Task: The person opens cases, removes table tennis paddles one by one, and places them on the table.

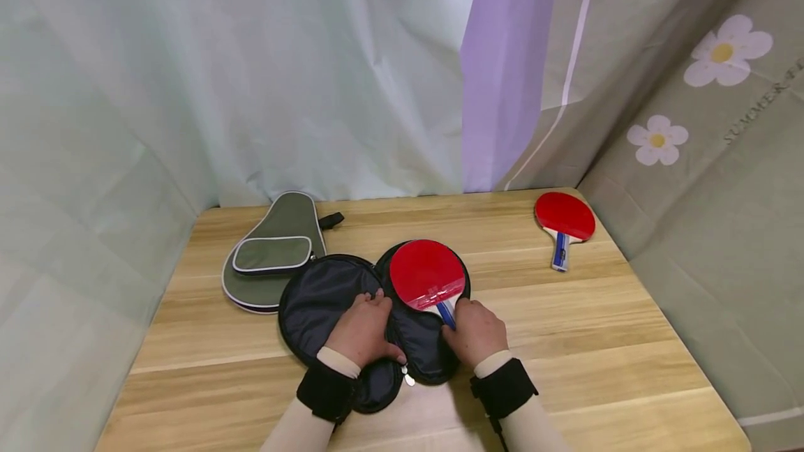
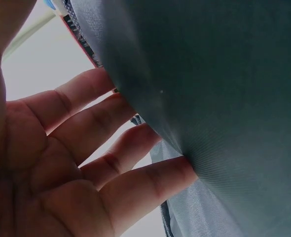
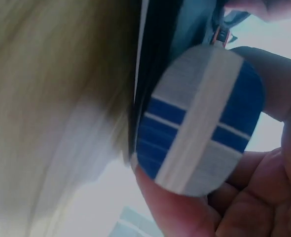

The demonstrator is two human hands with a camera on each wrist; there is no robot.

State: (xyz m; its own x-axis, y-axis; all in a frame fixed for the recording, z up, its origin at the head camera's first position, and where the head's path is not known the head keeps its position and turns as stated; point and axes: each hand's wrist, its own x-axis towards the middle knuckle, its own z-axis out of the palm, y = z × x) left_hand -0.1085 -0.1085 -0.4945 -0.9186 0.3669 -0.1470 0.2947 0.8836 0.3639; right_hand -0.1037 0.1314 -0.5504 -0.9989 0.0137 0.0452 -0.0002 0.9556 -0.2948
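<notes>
A black zip case [image 1: 329,298] lies unfolded in the middle of the table, its two halves spread side by side. On its right half rests a red table tennis bat [image 1: 427,274] with a blue-and-white handle. My right hand [image 1: 479,330] holds that handle between thumb and fingers; the right wrist view shows the striped butt of the handle [image 3: 200,121] close up. My left hand [image 1: 364,332] lies over the left half of the case. In the left wrist view its extended fingers [image 2: 150,182] touch the dark fabric [image 2: 224,89].
An olive green bat case [image 1: 270,225] with white piping and a front pocket lies at the back left, partly under the black case. A second red bat [image 1: 565,218] lies at the back right. Curtains [image 1: 314,89] hang around the wooden table [image 1: 590,340].
</notes>
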